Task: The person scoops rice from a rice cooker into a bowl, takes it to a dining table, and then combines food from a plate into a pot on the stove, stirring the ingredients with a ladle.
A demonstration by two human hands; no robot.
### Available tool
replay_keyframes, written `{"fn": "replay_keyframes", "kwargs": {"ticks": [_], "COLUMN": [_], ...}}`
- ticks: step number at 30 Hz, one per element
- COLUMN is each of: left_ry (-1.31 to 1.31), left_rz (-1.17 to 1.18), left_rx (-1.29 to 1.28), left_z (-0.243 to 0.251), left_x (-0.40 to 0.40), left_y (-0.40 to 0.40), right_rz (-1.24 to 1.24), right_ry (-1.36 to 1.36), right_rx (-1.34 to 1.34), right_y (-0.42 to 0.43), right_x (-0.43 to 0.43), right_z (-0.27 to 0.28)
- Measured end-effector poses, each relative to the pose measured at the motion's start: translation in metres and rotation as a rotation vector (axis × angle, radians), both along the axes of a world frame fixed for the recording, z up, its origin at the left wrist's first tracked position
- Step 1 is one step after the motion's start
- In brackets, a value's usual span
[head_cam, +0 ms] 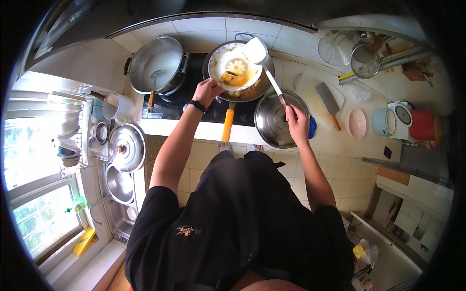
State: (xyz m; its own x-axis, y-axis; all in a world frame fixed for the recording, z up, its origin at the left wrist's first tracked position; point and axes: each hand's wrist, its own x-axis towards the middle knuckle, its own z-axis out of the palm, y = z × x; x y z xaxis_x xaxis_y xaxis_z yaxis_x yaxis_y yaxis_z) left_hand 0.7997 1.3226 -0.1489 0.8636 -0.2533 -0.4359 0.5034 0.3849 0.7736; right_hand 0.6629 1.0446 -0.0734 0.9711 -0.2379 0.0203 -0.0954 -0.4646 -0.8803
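Observation:
My left hand (208, 92) grips the near left rim of a patterned plate (236, 65), which I hold above a frying pan (271, 78) on the stove. Orange-brown sauce and a little food lie on the plate; pieces of food show in the pan below its near edge. The pan's yellow handle (228, 125) points towards me. My right hand (296, 120) is closed on the handle of a white spatula (255, 51), whose blade is at the plate's upper right edge. Whether the blade touches the plate, I cannot tell. A metal lid (271, 120) lies beneath the spatula's handle.
A deep pot (156, 65) with a ladle stands on the stove's left. Right of the lid are a cleaver (327, 98), a pink basket (355, 123) and a blue cloth (312, 128). Another lid (127, 147) and a metal basin (120, 183) are at the sink, left.

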Motion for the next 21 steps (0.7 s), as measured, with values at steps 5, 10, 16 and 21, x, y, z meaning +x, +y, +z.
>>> {"fn": "replay_keyframes", "kwargs": {"ticks": [5, 10, 16, 21], "left_ry": [0.051, -0.014, -0.403, -0.737], "left_rz": [0.023, 0.054, 0.013, 0.020], "left_rx": [0.084, 0.194, 0.820, 1.099], "left_z": [0.017, 0.007, 0.010, 0.033], "left_x": [0.000, 0.018, 0.048, 0.059], "left_y": [0.003, 0.006, 0.014, 0.009], "right_rz": [0.015, 0.037, 0.041, 0.152], "right_ry": [-0.012, 0.009, -0.247, -0.221], "right_rx": [0.002, -0.010, -0.047, -0.357], "right_y": [-0.002, 0.007, 0.021, 0.027], "right_x": [-0.001, -0.004, -0.005, -0.003], "right_z": [-0.001, -0.004, -0.025, -0.026]}}
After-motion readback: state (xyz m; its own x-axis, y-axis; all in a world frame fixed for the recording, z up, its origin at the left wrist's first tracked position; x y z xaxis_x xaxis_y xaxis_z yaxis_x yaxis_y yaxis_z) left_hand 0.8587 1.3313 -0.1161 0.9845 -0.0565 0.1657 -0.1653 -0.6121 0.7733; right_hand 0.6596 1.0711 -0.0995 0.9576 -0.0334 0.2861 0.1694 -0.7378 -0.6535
